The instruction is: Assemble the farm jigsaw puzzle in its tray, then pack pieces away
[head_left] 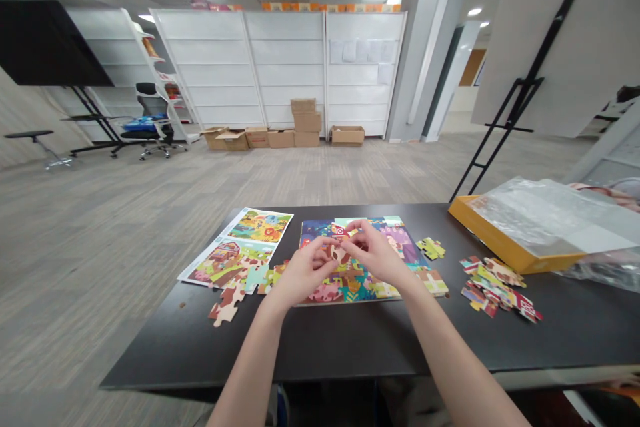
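Note:
Over a colourful jigsaw puzzle board (320, 295), my left hand (306, 268) and my right hand (376, 252) come together with bent, pinched fingers. Between their fingertips is a red puzzle piece (341, 231) with a white window pattern, partly covered by the fingers. Pieces lie on the board below, and the hands hide some of them. To the left, several joined or overlapping brown-and-cream puzzle pieces (227, 303) lie near a picture sheet (240, 250). A yellow-green puzzle piece (431, 248) lies just right of the board.
A loose pile of puzzle pieces (497, 287) is on the right of the black table (350, 347). Behind it stands a yellow box (520, 240) with clear plastic wrapping (545, 213). Beyond the table are cardboard boxes (306, 128) and a whiteboard stand (520, 100).

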Demonstrator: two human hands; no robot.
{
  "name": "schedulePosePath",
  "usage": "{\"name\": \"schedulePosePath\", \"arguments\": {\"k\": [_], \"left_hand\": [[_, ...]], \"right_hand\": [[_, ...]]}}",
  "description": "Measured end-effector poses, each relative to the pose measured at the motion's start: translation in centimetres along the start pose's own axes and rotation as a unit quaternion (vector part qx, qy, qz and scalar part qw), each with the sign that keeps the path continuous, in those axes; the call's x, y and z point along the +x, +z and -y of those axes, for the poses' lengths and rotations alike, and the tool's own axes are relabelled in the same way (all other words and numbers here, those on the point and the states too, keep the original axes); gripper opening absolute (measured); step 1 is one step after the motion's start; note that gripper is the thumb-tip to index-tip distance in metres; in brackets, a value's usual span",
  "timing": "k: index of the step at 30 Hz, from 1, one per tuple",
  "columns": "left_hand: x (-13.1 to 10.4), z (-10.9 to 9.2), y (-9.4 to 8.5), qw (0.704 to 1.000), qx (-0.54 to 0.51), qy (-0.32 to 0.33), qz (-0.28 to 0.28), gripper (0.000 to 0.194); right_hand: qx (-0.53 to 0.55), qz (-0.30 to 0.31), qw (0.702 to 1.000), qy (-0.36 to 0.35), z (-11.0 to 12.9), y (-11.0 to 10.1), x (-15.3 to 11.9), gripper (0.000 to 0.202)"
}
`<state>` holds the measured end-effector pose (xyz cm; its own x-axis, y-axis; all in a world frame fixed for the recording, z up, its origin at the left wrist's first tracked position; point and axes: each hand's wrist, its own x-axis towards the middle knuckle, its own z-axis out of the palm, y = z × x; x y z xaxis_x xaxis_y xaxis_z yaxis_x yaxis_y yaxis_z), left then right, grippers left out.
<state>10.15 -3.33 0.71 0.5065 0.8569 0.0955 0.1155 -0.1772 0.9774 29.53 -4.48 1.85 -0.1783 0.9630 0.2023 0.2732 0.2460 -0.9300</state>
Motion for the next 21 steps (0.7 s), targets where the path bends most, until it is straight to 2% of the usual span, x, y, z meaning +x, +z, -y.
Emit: {"name": "schedulePosePath", "arguments": {"k": [4, 7, 9, 12, 15, 16, 18, 21], "left_hand": [[0.8, 0.3, -0.5, 0.997, -0.036, -0.001, -0.072, 0.035], [1.0, 0.2, -0.3, 0.993, -0.015, 0.011, -0.115, 0.03], [1.0, 0.1, 0.1, 0.99, 0.052, 0.028, -0.126, 0.027], [0.7, 0.2, 0.9, 0.97, 0.206, 0.042, -0.126, 0.021], [0.6, 0.5, 1.6, 0.94, 0.322, 0.053, -0.098, 0.018], [0.7, 0.6, 1.8, 0.933, 0.346, 0.059, -0.083, 0.018], [0.9, 0.5, 2.3, 0.92, 0.382, 0.075, -0.052, 0.02], [1.5, -0.2, 3.3, 0.905, 0.414, 0.102, -0.015, 0.02]], "right_hand": [[0.056, -0.018, 0.998, -0.007, 0.2, 1.8, 0.3, 0.034], [0.074, -0.032, 0.997, 0.008, 0.2, 1.0, 0.6, 0.036], [0.053, -0.042, 0.998, 0.006, 0.0, -1.1, 0.6, 0.033], [-0.006, -0.08, 0.997, -0.005, -1.0, -5.8, 0.0, 0.032], [-0.082, -0.135, 0.987, 0.033, -2.9, -10.5, -1.3, 0.034], [-0.106, -0.136, 0.984, 0.051, -3.6, -11.7, -1.8, 0.033], [-0.13, -0.14, 0.978, 0.077, -4.9, -13.5, -2.7, 0.031], [-0.136, -0.137, 0.977, 0.094, -6.2, -14.6, -3.3, 0.03]]}}
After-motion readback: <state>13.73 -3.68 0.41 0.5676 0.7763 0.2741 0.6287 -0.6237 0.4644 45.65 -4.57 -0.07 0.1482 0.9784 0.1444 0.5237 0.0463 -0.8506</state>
